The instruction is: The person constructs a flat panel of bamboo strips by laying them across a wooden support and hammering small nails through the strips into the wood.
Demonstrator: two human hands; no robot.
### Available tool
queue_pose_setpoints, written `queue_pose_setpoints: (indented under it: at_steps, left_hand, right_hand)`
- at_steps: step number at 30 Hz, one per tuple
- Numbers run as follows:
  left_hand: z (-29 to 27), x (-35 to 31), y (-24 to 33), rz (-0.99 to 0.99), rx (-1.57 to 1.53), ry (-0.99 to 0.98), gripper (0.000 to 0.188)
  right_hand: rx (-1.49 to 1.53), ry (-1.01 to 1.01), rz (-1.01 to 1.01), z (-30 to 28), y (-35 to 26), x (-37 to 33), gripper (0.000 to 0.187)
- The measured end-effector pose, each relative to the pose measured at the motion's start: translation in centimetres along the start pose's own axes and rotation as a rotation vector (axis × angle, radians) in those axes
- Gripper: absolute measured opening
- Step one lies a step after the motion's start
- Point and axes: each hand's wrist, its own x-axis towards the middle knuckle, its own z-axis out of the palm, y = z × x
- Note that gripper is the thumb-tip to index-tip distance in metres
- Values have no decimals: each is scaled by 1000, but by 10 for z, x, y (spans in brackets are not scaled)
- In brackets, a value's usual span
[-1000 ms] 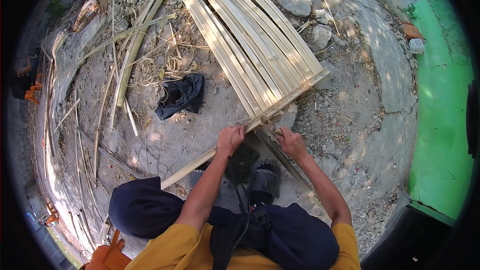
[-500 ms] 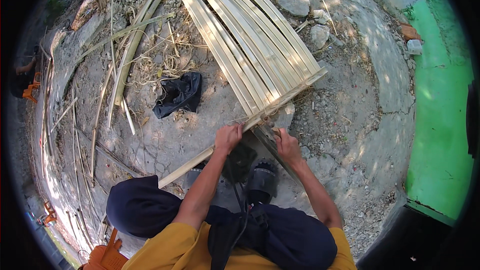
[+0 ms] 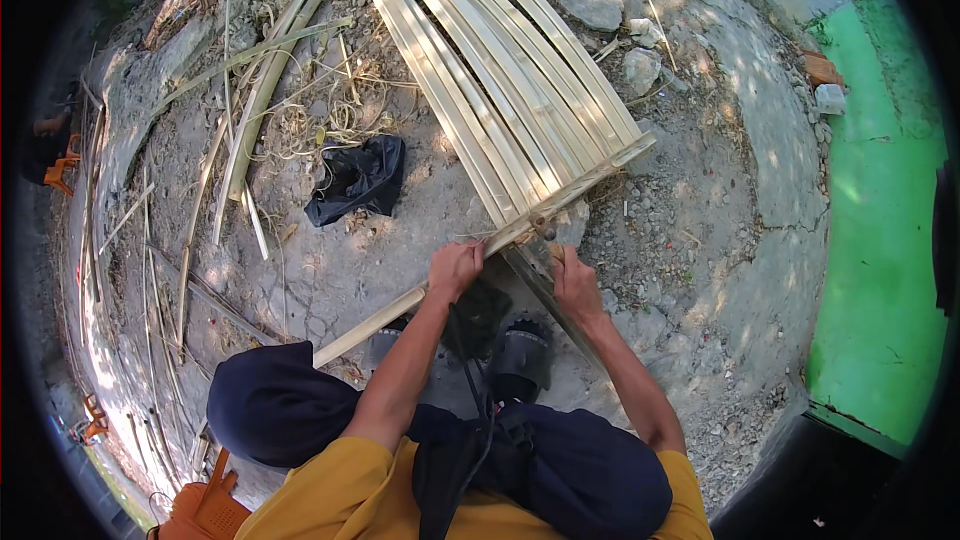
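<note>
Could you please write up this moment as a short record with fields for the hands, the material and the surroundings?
Left hand: gripping the crosswise bamboo strip
Right hand: closed at the lower edge of the mat, beside the strip; what it holds cannot be told
Material: mat of long bamboo slats fanned out on the ground
Nearby: black bag, loose bamboo poles, stones
Feet: dark sandals under the hands
Right side: green floor

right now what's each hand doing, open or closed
left hand: closed on the cross strip
right hand: closed at the mat edge; what it grips cannot be told
</note>
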Motion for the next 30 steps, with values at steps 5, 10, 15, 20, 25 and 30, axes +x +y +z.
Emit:
queue_pose_setpoints:
  at_steps: [5,10,15,20,25,30]
  left_hand:
    - [3,2,3,39,6,9,56]
    - [-3,1,0,4,19,15,56]
    - [-3,1,1,37,21,0,56]
    - [-6,-5,2,18,15,-8,58]
    - [-6,-1,7,23,-11,-10,57]
    - [-8,-1,3,12,-3,-8,57]
  right_hand:
    - [-163,-153,3,15,13,0,18]
    - [-28,-5,46,3,-10,1,19]
    - [-51,-40,-153,7,0,0,18]
    - [22,15,-23,11,-10,9,18]
    - [-24,5,-44,21,5,3,19]
    - [59,-35,148,10,-18,8,19]
